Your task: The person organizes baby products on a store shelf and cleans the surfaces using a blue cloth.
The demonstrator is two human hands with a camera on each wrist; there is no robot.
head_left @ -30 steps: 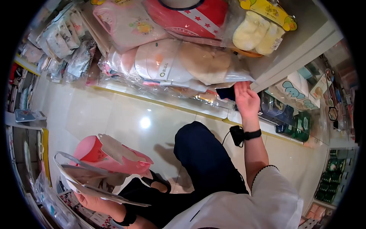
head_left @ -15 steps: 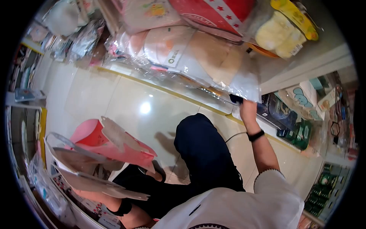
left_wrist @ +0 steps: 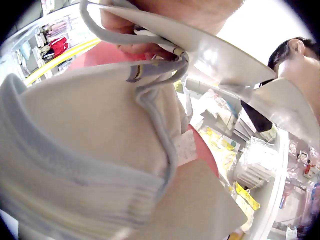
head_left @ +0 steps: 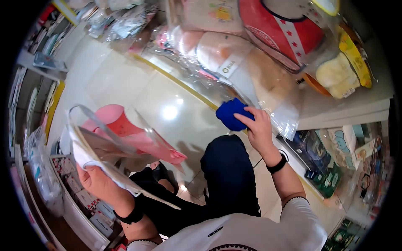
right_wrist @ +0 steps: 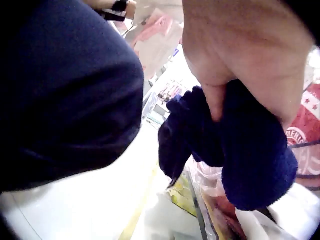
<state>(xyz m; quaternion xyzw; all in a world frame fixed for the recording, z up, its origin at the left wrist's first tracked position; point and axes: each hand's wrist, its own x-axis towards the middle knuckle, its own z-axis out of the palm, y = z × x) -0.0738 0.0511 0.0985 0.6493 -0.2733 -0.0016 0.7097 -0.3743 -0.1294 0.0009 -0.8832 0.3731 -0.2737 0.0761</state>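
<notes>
Left hand (head_left: 94, 180) grips the stack of packaged garments (head_left: 121, 140) low by the body, right hand (head_left: 259, 131) clutches the blue cloth (head_left: 229, 113) just below the bagged goods (head_left: 247, 67) on the shelf (head_left: 343, 113) beyond; pick looks done, set-down not yet.

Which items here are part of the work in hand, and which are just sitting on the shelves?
In use: dark blue fuzzy fabric piece, held in the right grip; pink and white plastic-wrapped packs, held in the left grip.
Lying about: red star-trimmed packaged garment; pale yellow knit pair in plastic; cream packaged clothing.
</notes>
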